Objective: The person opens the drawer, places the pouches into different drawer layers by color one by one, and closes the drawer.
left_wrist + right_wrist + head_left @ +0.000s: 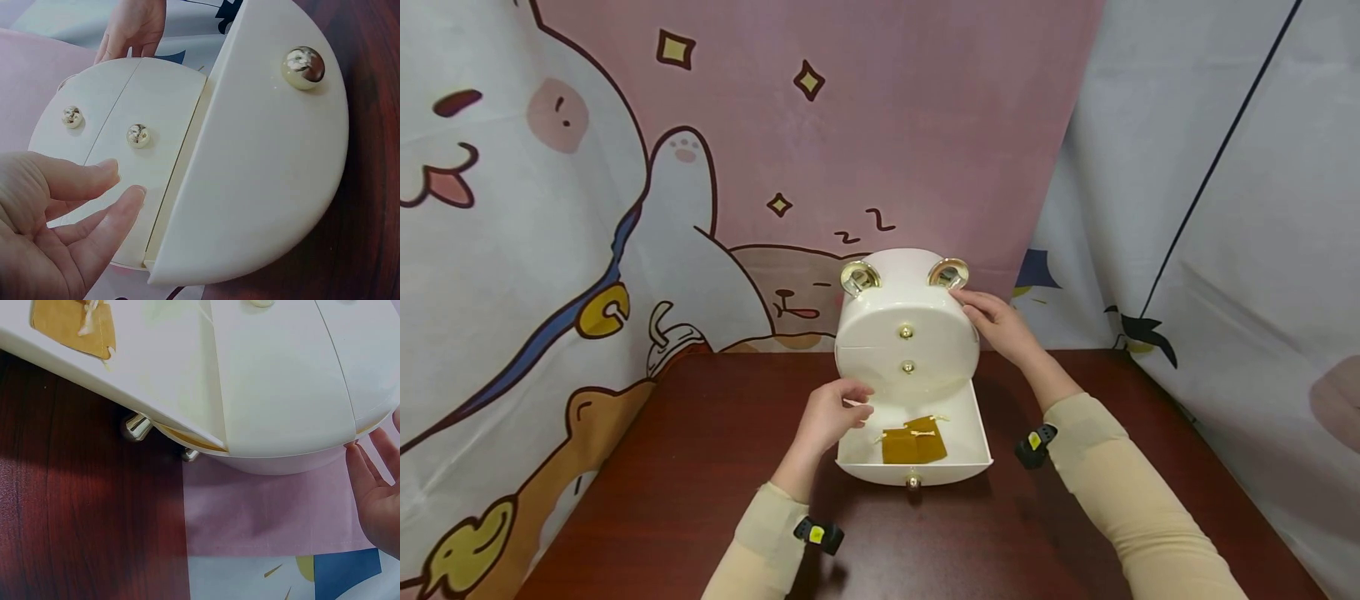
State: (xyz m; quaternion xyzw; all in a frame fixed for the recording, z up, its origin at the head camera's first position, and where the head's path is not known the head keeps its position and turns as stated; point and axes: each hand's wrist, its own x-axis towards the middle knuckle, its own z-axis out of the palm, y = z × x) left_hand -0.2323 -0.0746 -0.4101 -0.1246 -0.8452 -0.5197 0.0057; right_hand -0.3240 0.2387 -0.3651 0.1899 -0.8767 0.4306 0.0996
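A white rounded jewelry box point(895, 312) with gold-rimmed ears stands on the table, its bottom drawer point(859, 442) pulled out. Two mustard drawstring pouches point(914, 447) overlap inside that drawer. My left hand point(831, 410) hovers at the drawer's left side, thumb and fingers apart with nothing between them; in the left wrist view the fingertips point(132, 199) are in front of the upper drawers' faces. My right hand point(1000, 325) touches the box's upper right side just below the right ear point(949, 272). In the right wrist view its fingertips point(353, 453) meet the box's edge.
Gold ball knobs mark the two closed upper drawers, the higher knob point(906, 332) above the lower point(908, 367). Another knob point(304, 67) is on the open drawer's front. Dark red wood tabletop point(730, 467) surrounds the box. A printed cartoon cloth point(925, 125) hangs behind.
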